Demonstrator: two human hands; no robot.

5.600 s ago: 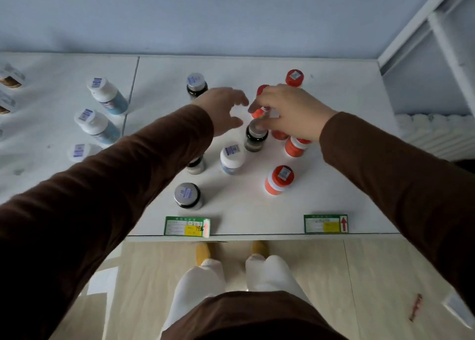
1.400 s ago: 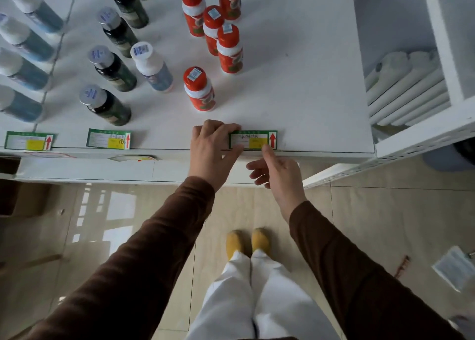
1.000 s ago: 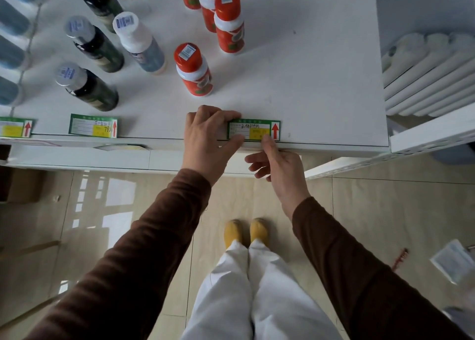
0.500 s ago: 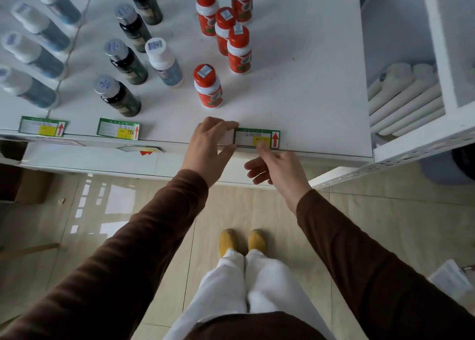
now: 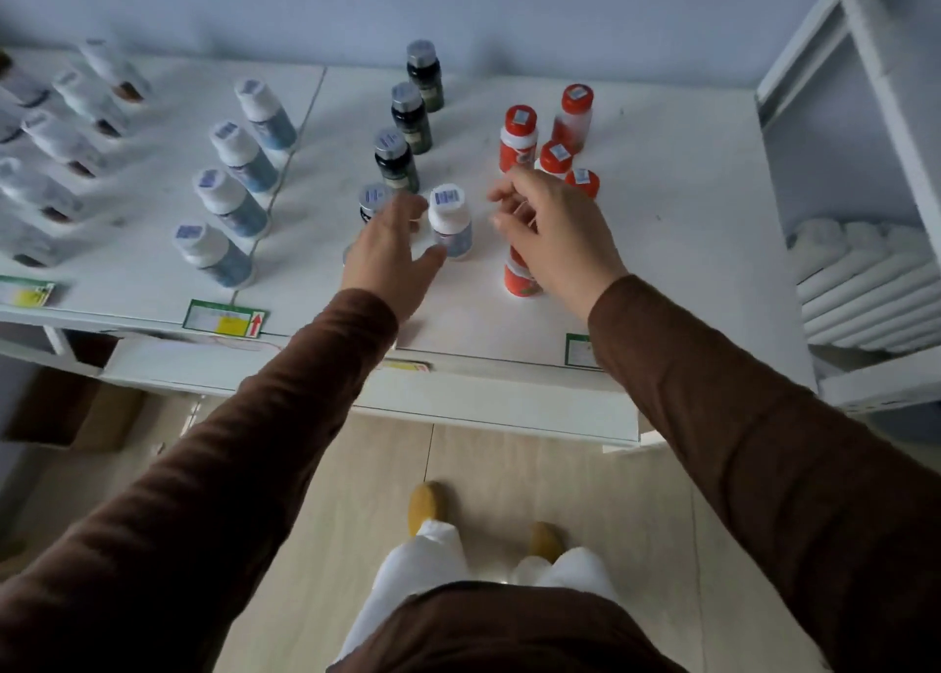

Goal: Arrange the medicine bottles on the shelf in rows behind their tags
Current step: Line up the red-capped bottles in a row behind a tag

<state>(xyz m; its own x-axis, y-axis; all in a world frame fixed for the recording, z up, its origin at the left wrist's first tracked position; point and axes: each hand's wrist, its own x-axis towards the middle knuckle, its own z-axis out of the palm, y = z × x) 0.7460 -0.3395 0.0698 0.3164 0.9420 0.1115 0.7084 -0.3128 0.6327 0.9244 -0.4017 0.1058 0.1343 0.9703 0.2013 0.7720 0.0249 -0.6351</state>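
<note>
On the white shelf (image 5: 677, 244) a lone white-capped blue bottle (image 5: 450, 221) stands between a row of dark bottles (image 5: 410, 117) and a cluster of red bottles (image 5: 518, 135). My left hand (image 5: 389, 252) is open just left of that bottle, thumb near its base, covering the front dark bottle. My right hand (image 5: 552, 234) hovers open over the front red bottles, hiding the nearest red bottle (image 5: 519, 277) in part. A row of several white-capped blue bottles (image 5: 231, 204) stands behind a green tag (image 5: 224, 318). Another tag (image 5: 578, 350) peeks out by my right sleeve.
More pale bottles (image 5: 56, 137) stand in rows at the far left, behind a third tag (image 5: 25, 293). A white shelf frame (image 5: 865, 61) and a radiator (image 5: 865, 285) lie to the right. A cardboard box (image 5: 66, 412) sits on the floor under the shelf.
Both hands have left the green tag at the shelf's front edge and reached forward to the bottles. The view has tilted up.
</note>
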